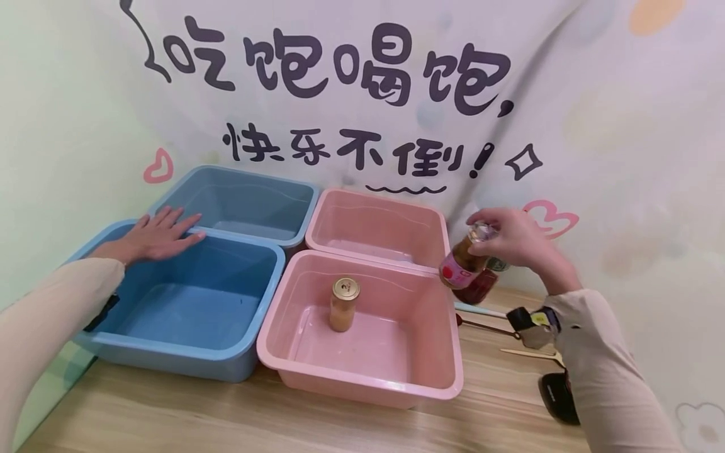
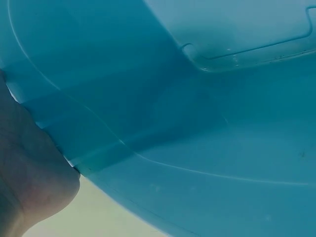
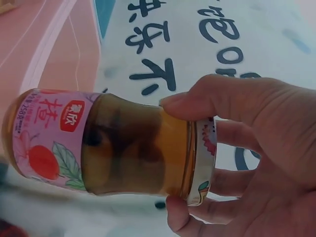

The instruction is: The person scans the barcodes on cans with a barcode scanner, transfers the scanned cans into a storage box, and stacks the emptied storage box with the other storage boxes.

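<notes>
My right hand [image 1: 523,242] grips a glass jar [image 1: 460,267] by its lid, just past the right rim of the near pink tub [image 1: 362,377]. In the right wrist view the jar [image 3: 133,143] has a pink label with a red fruit and holds amber liquid with dark lumps. Thumb and fingertips close round the lid. Behind it stands a dark red jar [image 1: 478,288], partly hidden. A gold-topped can [image 1: 342,308] stands inside the near pink tub. My left hand [image 1: 161,236], fingers spread straight, rests at the rims of the two blue tubs; its wrist view shows the blue wall [image 2: 148,123].
Behind stand a far blue tub [image 1: 303,189] and a far pink tub [image 1: 385,201], against a printed cloth [image 1: 362,113]. Right of the tubs, long-handled utensils [image 1: 487,326] and a black item [image 1: 557,396] lie on the wooden table [image 1: 226,415], partly under the right arm.
</notes>
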A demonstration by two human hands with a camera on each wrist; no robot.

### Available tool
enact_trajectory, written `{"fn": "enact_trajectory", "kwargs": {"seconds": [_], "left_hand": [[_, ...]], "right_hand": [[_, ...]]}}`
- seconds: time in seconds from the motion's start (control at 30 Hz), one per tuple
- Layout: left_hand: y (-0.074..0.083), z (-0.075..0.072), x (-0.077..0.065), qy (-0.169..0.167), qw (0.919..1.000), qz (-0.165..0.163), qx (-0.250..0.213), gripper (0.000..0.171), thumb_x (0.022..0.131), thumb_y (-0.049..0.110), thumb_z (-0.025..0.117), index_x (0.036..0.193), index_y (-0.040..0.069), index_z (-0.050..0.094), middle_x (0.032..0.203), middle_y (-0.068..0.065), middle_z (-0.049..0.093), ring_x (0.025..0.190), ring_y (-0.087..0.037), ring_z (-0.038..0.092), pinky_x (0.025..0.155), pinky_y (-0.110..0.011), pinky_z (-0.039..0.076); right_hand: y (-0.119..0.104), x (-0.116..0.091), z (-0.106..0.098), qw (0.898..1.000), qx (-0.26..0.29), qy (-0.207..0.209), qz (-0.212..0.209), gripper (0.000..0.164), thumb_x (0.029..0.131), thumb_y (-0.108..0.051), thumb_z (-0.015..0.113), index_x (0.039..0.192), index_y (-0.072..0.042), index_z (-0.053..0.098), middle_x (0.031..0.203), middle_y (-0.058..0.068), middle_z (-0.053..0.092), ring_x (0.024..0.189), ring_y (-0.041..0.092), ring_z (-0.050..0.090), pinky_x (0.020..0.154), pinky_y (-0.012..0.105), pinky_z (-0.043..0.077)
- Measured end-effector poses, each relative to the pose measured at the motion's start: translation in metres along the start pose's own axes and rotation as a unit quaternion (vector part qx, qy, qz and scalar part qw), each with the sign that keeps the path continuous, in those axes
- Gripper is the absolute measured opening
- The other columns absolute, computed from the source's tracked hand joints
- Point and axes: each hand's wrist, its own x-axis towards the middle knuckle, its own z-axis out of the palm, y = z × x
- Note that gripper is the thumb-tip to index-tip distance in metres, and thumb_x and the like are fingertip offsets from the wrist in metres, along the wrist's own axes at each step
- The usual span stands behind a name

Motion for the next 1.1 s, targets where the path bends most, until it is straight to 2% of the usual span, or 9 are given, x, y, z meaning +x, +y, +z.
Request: {"fn": "enact_trajectory", "kwargs": {"seconds": [0.17,0.43,0.8,1.1], "left_hand": [[-0.001,0.002,0.001,0.001,1.0,0.001,0.003,0.083,0.102,0.057,0.035,0.157,-0.002,0.013,0.157,-0.042,0.002,0.144,-0.062,-0.006,0.112,-0.076,-0.01],[0.0,0.002,0.003,0.001,1.0,0.0,0.002,0.084,0.102,0.058,0.035,0.156,-0.002,0.013,0.157,-0.042,0.002,0.144,-0.062,-0.005,0.112,-0.075,-0.01],[-0.002,0.001,0.003,0.001,1.0,-0.003,0.008,0.085,0.101,0.06,0.035,0.158,0.001,0.012,0.158,-0.04,0.002,0.144,-0.061,-0.005,0.113,-0.075,-0.009],[-0.003,0.003,0.005,0.003,0.9999,-0.005,0.01,0.086,0.101,0.06,0.035,0.157,0.001,0.012,0.158,-0.041,0.004,0.144,-0.061,-0.004,0.113,-0.075,-0.007]], "right_hand": [[-0.021,0.029,0.009,0.999,0.027,-0.022,0.003,0.038,0.081,-0.014,0.076,0.118,-0.006,0.069,0.108,0.022,0.069,0.093,0.033,0.062,0.072,0.038,0.054],[-0.053,0.07,0.021,0.998,0.039,-0.015,-0.038,0.037,0.078,-0.008,0.077,0.114,-0.005,0.07,0.105,0.019,0.068,0.089,0.031,0.063,0.071,0.037,0.058],[-0.104,0.112,0.035,0.994,0.082,-0.04,-0.062,0.041,0.077,-0.005,0.076,0.117,-0.006,0.069,0.111,0.017,0.066,0.092,0.03,0.068,0.073,0.036,0.062],[-0.143,0.143,0.051,0.99,0.087,-0.05,-0.097,0.038,0.08,-0.005,0.073,0.118,-0.007,0.068,0.114,0.017,0.065,0.087,0.027,0.069,0.073,0.033,0.061]]}}
